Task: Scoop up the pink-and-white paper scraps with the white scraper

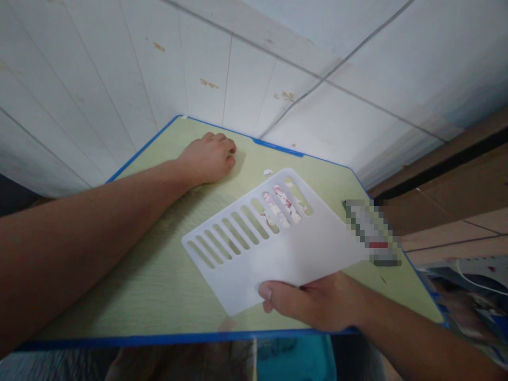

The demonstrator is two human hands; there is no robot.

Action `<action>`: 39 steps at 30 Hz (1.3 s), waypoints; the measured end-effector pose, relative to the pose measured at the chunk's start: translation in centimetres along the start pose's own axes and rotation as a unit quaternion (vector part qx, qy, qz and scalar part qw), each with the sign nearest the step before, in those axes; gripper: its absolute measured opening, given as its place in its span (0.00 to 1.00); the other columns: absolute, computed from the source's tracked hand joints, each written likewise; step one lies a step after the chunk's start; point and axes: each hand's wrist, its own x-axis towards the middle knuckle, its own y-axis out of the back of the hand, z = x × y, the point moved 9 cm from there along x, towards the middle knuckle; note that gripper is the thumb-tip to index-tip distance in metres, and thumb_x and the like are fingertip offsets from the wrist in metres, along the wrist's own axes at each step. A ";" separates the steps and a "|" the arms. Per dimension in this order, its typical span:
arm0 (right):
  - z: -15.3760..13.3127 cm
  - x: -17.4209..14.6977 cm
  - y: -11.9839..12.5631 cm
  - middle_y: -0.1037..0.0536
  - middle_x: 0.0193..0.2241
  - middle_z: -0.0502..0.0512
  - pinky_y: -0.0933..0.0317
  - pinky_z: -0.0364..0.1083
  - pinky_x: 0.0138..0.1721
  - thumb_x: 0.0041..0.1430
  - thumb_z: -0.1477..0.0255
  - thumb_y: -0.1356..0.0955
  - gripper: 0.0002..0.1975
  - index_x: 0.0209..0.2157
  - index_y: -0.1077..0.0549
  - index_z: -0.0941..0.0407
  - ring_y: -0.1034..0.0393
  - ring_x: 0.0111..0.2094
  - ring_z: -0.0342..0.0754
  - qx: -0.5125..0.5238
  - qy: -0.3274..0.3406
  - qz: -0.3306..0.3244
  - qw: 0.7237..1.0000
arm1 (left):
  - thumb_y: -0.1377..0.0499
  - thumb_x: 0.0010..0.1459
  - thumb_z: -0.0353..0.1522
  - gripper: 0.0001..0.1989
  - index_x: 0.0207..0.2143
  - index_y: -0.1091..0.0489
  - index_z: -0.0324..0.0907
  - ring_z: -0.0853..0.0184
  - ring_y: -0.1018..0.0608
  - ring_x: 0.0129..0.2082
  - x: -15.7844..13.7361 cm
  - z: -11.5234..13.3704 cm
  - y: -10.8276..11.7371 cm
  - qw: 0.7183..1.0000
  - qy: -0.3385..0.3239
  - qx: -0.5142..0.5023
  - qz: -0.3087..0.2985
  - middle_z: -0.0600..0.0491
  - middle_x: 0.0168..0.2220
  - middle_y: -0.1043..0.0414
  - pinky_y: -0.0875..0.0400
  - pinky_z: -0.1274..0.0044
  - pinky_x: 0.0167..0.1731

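head view: right hand (325,302) grips slotted panel (288,251), left hand (210,157) near (but apart).

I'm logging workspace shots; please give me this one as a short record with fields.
Left hand: curled on the tabletop; whether it holds anything is hidden
Right hand: holds the white slotted panel by its near edge, thumb on top
Scraps: white and pinkish, showing through some slots
Tabletop colour: pale green, blue edging
Far right: pixelated item, unidentifiable

Dim, soft light leaves glare on the slotted white plastic panel (273,254) beyond the gripping right hand (329,301); pixelation masks a flat grey object (371,230) rightward.
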 end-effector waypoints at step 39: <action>3.6 -0.5 9.1 0.16 0.21 0.55 0.19 0.50 0.29 0.63 0.64 0.23 0.17 0.20 0.22 0.48 0.16 0.24 0.55 0.002 -0.076 0.351 0.933 | 0.49 0.83 0.38 0.26 0.69 0.16 0.45 0.46 0.19 0.72 0.9 -1.7 -1.0 0.999 -0.022 0.026 0.038 0.41 0.69 0.15 0.21 0.58 0.72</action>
